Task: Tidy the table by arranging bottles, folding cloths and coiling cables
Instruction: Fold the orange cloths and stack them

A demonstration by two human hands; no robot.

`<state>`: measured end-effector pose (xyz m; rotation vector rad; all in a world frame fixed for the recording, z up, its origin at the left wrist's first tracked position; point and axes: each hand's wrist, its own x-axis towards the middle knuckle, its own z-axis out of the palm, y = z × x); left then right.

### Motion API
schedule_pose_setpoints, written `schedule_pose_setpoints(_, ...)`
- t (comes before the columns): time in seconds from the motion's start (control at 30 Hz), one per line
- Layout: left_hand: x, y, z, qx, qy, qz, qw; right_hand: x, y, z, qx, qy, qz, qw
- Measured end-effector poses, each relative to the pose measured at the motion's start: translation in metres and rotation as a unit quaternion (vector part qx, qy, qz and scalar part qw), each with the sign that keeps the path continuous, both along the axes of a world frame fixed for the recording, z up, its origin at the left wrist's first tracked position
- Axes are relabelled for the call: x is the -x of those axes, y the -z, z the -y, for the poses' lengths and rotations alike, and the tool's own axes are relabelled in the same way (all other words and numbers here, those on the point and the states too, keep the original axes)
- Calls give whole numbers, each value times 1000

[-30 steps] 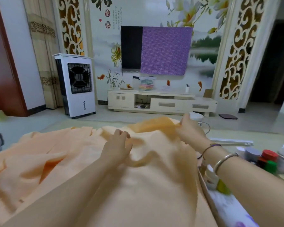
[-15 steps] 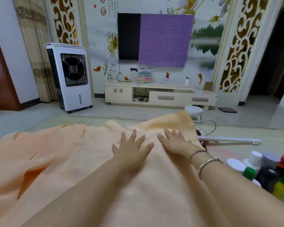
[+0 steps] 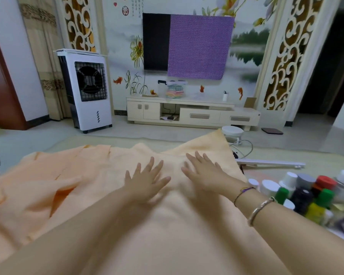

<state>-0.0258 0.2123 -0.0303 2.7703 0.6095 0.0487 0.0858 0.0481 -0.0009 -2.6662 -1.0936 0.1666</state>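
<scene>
1. the peach cloth (image 3: 99,187) covers most of the lower half of the frame, spread over the table (image 3: 325,163); its left part lies in loose pleats and wrinkles, and a folded corner peaks at upper centre.
2. the left hand (image 3: 145,181) lies flat on the cloth at centre, fingers straight and spread, its grip wide and holding nothing.
3. the right hand (image 3: 204,173) lies flat just beside it, fingers likewise spread, grip wide, palm pressing on the cloth.
4. the step in hand looks like smoothing the fold just laid; the person does it well by sweeping both palms outward from the centre towards the edges, so that trapped slack leaves the cloth rather than bunching.
5. the creases at lower left need flattening before any further fold, or the edges will not line up.
6. a cluster of bottles (image 3: 306,193) stands at right, close to the right forearm, and a white cable (image 3: 246,147) trails past the cloth's far corner; a wide sweep could knock the caps.
</scene>
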Motion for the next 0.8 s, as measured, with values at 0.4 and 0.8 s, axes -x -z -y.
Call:
schedule_pose_setpoints(0.4, 195, 0, 34, 91, 141, -24, 986, 163, 3, 104, 71, -175, -19, 982)
schedule_pose_setpoints(0.8, 222, 7, 44, -147, 181, 11, 972, 190, 14, 118, 174, -165, 111, 965)
